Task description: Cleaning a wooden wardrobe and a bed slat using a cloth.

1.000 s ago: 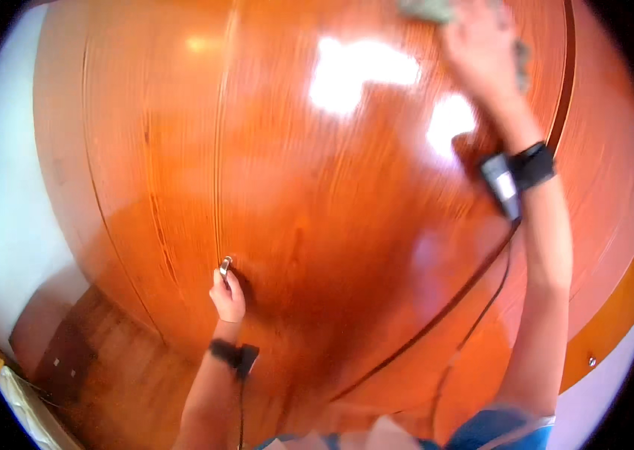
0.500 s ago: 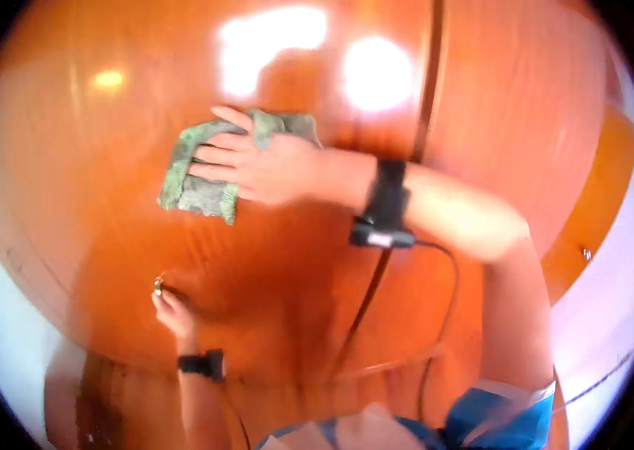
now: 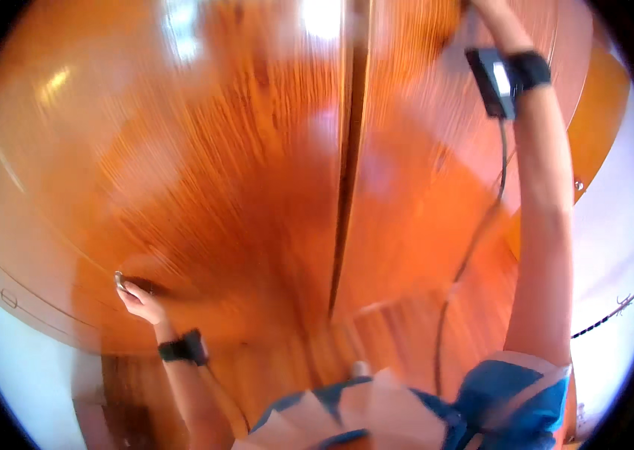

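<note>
My left hand [image 3: 140,301] is closed on a small metal handle [image 3: 119,280] at the lower left of a glossy orange-brown wooden panel [image 3: 219,165]. My right arm reaches up along the right side, over a second wooden panel [image 3: 422,217]. Only the near part of my right hand [image 3: 486,7] shows at the top edge. Its fingers are cut off, so whatever they hold is out of view. No cloth is visible.
A dark upright gap [image 3: 348,150] parts the two panels. Black straps with small devices sit on both wrists; a cable [image 3: 470,255] hangs from the right device [image 3: 491,82]. Wooden flooring [image 3: 399,330] lies below, and a pale wall [image 3: 617,240] stands at the right.
My right hand has moved up and right from the left panel, out past the top edge, and the green-grey cloth under it has left view. My left hand stays on the handle. The view has shifted.
</note>
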